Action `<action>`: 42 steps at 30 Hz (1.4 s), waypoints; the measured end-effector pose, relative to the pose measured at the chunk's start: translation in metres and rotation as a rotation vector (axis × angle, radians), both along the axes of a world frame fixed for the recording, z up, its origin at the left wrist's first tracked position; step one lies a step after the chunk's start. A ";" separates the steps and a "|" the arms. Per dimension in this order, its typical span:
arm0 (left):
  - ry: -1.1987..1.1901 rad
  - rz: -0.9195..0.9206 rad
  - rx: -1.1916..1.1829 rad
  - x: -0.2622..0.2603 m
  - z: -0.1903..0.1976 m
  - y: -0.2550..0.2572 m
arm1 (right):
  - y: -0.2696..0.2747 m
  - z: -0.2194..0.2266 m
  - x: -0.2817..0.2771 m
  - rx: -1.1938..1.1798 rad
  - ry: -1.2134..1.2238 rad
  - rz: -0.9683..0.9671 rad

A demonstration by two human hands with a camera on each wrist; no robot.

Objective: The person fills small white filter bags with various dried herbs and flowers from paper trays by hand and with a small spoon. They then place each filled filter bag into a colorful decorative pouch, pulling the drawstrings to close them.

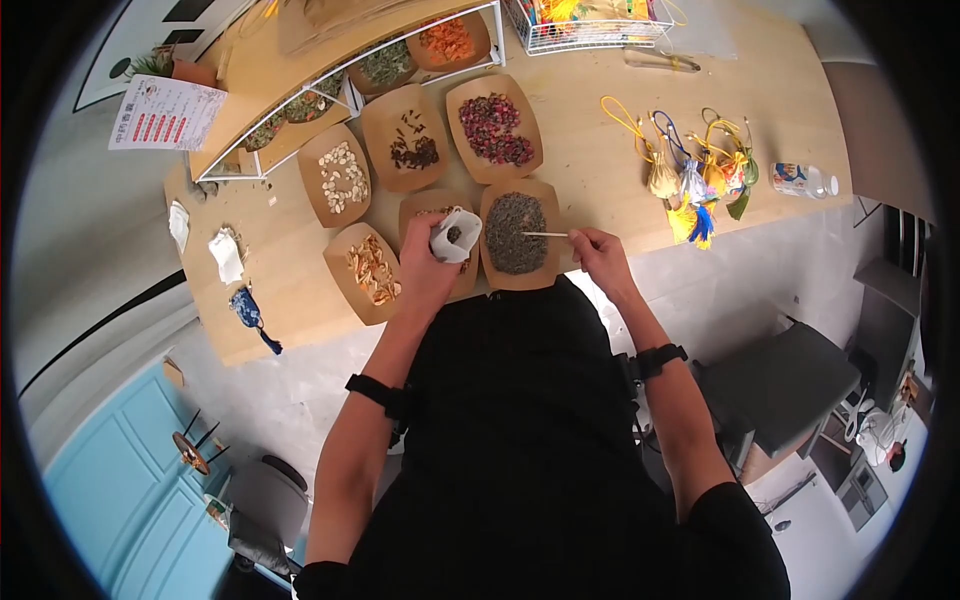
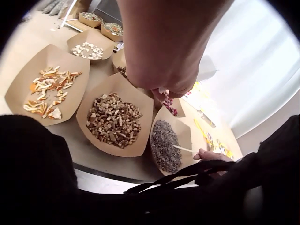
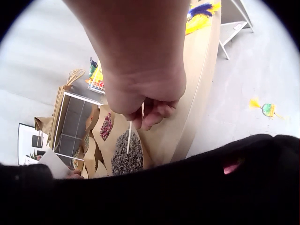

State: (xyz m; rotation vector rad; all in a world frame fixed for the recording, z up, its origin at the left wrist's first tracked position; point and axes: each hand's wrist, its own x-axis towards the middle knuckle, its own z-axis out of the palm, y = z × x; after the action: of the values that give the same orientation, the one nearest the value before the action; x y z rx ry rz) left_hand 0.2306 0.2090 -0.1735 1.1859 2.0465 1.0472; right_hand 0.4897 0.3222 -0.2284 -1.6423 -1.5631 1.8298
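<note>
My left hand (image 1: 426,270) grips a small white paper pouch (image 1: 466,224), its mouth open upward with some dark dried bits inside. The pouch is over a paper tray of chopped brown pieces (image 2: 115,123). To its right, my right hand (image 1: 602,260) pinches a thin pale stick (image 1: 550,234). The stick's far end dips into grey-purple dried buds (image 1: 514,250), which fill a brown paper tray (image 1: 549,262) near the table's front edge. In the right wrist view the stick (image 3: 129,136) slants down from the fingertips into the buds.
Around them stand trays of red-pink buds (image 1: 496,130), dark cloves (image 1: 413,152), white slices (image 1: 343,178) and orange peel strips (image 1: 373,270). A white-framed shelf (image 1: 330,80) stands behind. Tasselled sachets (image 1: 690,175) and a clear bottle (image 1: 798,180) lie right; a blue sachet (image 1: 246,308) lies left.
</note>
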 end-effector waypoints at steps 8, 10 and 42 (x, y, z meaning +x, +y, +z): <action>0.101 -0.106 -0.090 0.005 -0.030 -0.008 | 0.008 0.001 0.009 -0.260 0.174 -0.104; 0.122 -0.123 -0.095 0.006 -0.031 -0.007 | 0.010 0.009 0.010 -0.279 0.168 -0.121; 0.044 -0.069 -0.124 0.003 -0.040 -0.016 | 0.036 0.020 -0.017 0.280 -0.029 0.062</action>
State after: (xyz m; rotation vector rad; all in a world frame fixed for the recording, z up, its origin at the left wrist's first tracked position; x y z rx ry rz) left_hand 0.2334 0.1925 -0.2135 1.2160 2.0574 0.8554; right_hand 0.4731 0.3580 -0.2081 -1.5134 -1.8062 1.5359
